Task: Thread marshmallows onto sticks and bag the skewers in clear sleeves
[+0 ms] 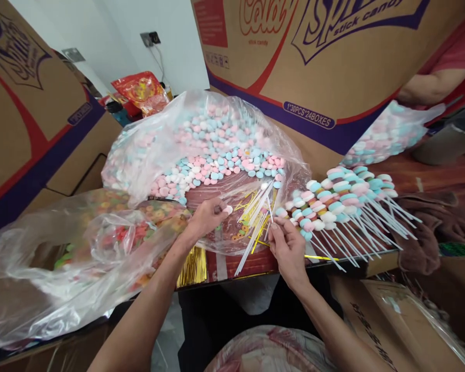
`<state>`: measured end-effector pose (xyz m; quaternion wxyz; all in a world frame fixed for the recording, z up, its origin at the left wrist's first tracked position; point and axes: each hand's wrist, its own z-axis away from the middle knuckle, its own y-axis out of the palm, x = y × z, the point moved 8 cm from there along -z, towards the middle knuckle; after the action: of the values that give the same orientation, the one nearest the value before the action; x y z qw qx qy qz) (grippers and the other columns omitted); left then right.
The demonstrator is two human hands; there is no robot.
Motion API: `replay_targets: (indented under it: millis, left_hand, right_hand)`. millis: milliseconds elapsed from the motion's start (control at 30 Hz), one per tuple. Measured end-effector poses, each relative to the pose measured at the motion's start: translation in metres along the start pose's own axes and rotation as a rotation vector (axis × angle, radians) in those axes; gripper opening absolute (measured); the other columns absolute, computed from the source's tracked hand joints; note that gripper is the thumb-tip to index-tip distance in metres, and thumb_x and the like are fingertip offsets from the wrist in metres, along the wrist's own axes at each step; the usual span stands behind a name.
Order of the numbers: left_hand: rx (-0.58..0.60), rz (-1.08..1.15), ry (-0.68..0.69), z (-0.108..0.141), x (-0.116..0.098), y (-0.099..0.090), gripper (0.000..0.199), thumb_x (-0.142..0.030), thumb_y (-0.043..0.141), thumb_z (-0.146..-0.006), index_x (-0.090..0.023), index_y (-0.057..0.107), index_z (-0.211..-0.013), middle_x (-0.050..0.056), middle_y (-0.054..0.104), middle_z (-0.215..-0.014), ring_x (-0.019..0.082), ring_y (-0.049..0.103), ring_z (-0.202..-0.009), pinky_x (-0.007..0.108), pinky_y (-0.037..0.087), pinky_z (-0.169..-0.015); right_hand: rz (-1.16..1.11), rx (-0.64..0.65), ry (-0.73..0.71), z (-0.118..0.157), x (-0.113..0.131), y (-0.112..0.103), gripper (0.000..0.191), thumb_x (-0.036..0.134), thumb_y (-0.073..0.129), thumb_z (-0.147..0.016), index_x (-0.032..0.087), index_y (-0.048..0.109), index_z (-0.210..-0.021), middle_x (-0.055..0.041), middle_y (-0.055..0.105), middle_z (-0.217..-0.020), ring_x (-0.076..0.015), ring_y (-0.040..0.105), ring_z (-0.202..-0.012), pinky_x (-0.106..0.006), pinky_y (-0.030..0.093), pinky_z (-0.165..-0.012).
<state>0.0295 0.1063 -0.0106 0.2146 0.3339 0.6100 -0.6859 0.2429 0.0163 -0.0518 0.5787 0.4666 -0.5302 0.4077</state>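
Observation:
My left hand [208, 217] pinches a small white candy [228, 210] between thumb and fingers. A thin white stick [270, 207] stands up from the pinched fingers of my right hand [287, 243]. Between the hands lie loose white sticks [251, 235] and yellow ties [245, 206], with small ring candies [240, 231] among them. Behind them, pink, blue and white candies [217, 166] spill from a big clear bag [155, 139]. To the right of my right hand are piled several candy skewers [339, 196], their sticks pointing toward me.
At left lies a clear bag of ring candies [120, 237]; gold ties [192, 266] sit by the table's front edge. Large cartons [263, 93] stand behind. Another person's arm [434, 85] shows at right, near a second candy bag [391, 134]. A brown cloth [430, 222] hangs over the edge.

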Motion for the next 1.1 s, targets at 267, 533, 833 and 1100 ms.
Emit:
replay_targets:
  millis: [267, 533, 833, 1100]
  left_hand:
    - [-0.064, -0.161, 0.052, 0.002, -0.007, 0.009, 0.004, -0.022, 0.058, -0.076, -0.021, 0.061, -0.073, 0.0, 0.066, -0.071, 0.015, 0.059, -0.065, 0.026, 0.042, -0.063]
    - [-0.24, -0.218, 0.11, 0.018, -0.009, 0.016, 0.031, -0.014, 0.052, -0.08, -0.02, 0.06, -0.109, 0.008, 0.067, -0.096, 0.022, 0.063, -0.092, 0.032, 0.048, -0.08]
    - [-0.283, 0.552, -0.01, 0.03, 0.013, 0.009, 0.021, -0.031, 0.064, -0.079, -0.018, 0.061, -0.095, 0.003, 0.069, -0.091, 0.015, 0.064, -0.084, 0.027, 0.051, -0.079]
    - [-0.306, 0.606, -0.05, 0.041, 0.019, 0.01, 0.032, -0.032, 0.067, -0.076, -0.016, 0.071, -0.104, 0.005, 0.074, -0.103, 0.019, 0.068, -0.094, 0.032, 0.053, -0.088]
  right_hand:
    - [-0.023, 0.02, 0.011, 0.0, 0.0, 0.002, 0.024, 0.043, 0.058, -0.092, 0.021, 0.064, -0.098, 0.0052, 0.047, -0.063, -0.0093, 0.04, -0.053, -0.021, 0.034, -0.047]
    - [0.138, 0.254, -0.06, 0.005, 0.016, 0.024, 0.019, 0.038, 0.052, -0.096, 0.022, 0.061, -0.097, 0.0035, 0.055, -0.065, -0.0101, 0.044, -0.048, -0.023, 0.036, -0.046]
    - [0.485, 0.408, -0.219, 0.016, 0.033, 0.054, 0.022, 0.029, 0.046, -0.097, 0.022, 0.064, -0.086, 0.0, 0.065, -0.072, -0.0143, 0.056, -0.062, -0.026, 0.044, -0.063]
    - [0.441, 0.407, -0.275, 0.017, 0.031, 0.063, 0.027, 0.024, 0.049, -0.093, 0.023, 0.072, -0.108, -0.0053, 0.076, -0.102, -0.0228, 0.07, -0.094, -0.035, 0.052, -0.088]
